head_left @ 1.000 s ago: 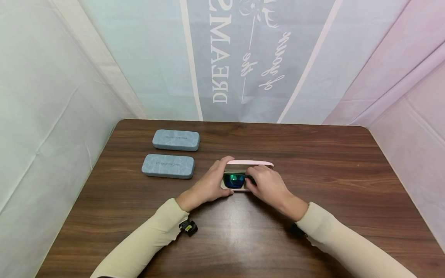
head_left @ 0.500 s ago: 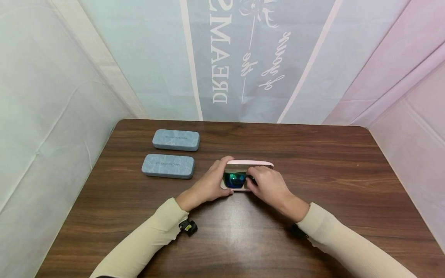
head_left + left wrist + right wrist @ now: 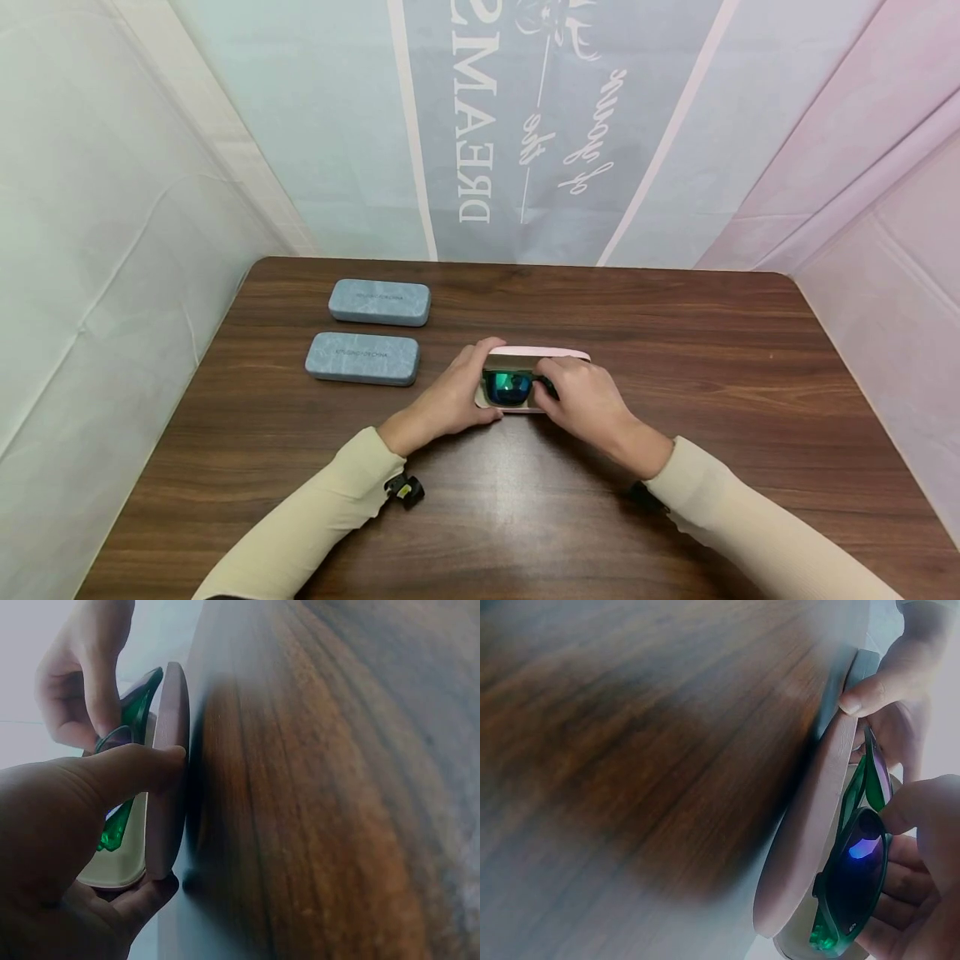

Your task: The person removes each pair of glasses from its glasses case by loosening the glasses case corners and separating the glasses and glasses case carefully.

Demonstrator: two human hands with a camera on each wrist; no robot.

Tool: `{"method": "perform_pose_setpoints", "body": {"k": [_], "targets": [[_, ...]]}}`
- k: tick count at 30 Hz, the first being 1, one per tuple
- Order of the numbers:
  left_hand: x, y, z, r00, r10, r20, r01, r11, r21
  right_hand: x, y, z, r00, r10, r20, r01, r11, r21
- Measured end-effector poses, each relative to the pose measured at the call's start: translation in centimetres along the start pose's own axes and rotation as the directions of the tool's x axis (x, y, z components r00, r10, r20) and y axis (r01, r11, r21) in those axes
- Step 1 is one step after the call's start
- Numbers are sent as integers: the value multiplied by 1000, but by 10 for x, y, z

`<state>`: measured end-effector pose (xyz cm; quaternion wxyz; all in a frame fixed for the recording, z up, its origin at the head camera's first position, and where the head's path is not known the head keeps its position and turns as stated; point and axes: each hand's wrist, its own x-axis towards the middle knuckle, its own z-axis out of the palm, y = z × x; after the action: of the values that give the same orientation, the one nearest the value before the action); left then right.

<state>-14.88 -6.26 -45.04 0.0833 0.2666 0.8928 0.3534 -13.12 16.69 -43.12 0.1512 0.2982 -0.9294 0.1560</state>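
Observation:
A pink glasses case (image 3: pixel 540 351) lies open on the table with its lid raised at the back. My left hand (image 3: pixel 447 396) grips the case's left end, thumb along the front wall as the left wrist view shows. Sunglasses (image 3: pixel 508 387) with dark frames and mirrored green-blue lenses sit at the case's opening. My right hand (image 3: pixel 585 400) pinches the sunglasses near the middle, covering the right lens in the head view. In the right wrist view the sunglasses (image 3: pixel 851 877) are tilted over the pink wall (image 3: pixel 802 832), with both lenses showing.
Two blue glasses cases, a far one (image 3: pixel 380 302) and a nearer one (image 3: pixel 363 359), lie closed to the left of my hands. The brown wooden table (image 3: pixel 712 358) ends at a printed curtain (image 3: pixel 525 133) at the back, with pale cloth on both sides.
The sunglasses have shifted slightly to the right and tilted a little, along with my right hand. The left hand keeps its grip on the pink case.

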Motion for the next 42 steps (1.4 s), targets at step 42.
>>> {"method": "perform_pose_setpoints", "body": {"k": [42], "targets": [[6,-6,-1,1000,1,-8,-1,1000,0,-23,-26,-33,960,13,281,-78,972,221]]}}
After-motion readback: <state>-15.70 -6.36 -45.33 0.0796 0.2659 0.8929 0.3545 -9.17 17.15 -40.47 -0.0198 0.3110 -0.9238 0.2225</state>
